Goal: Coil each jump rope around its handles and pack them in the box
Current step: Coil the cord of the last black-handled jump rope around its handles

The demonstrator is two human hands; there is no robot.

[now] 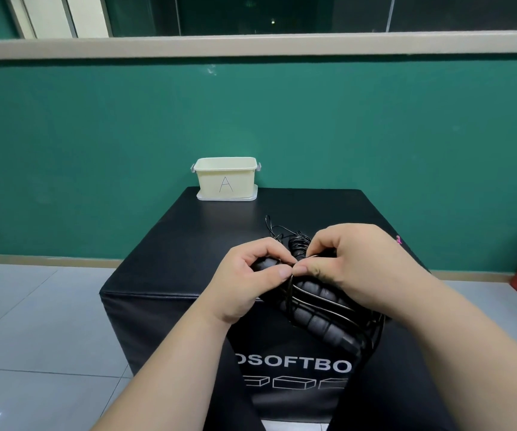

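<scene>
Closest on my feed: both hands are on one jump rope (pixel 322 309), held over the near edge of the black padded block (pixel 164 269). The left hand (pixel 248 275) grips the top end of the foam handles with its thumb on the thin cord. The right hand (pixel 363 269) pinches the cord right beside it. Cord is wound across the handles. Just behind the fingers there's more black cord (pixel 297 241) on the block; can't tell if it's a second rope. At the far edge, a cream box marked A (pixel 225 178) sits by the green wall (pixel 406 135).

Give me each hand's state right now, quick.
Left hand: closed, gripping the jump rope handles.
Right hand: closed, pinching the rope cord at the handles.
</scene>
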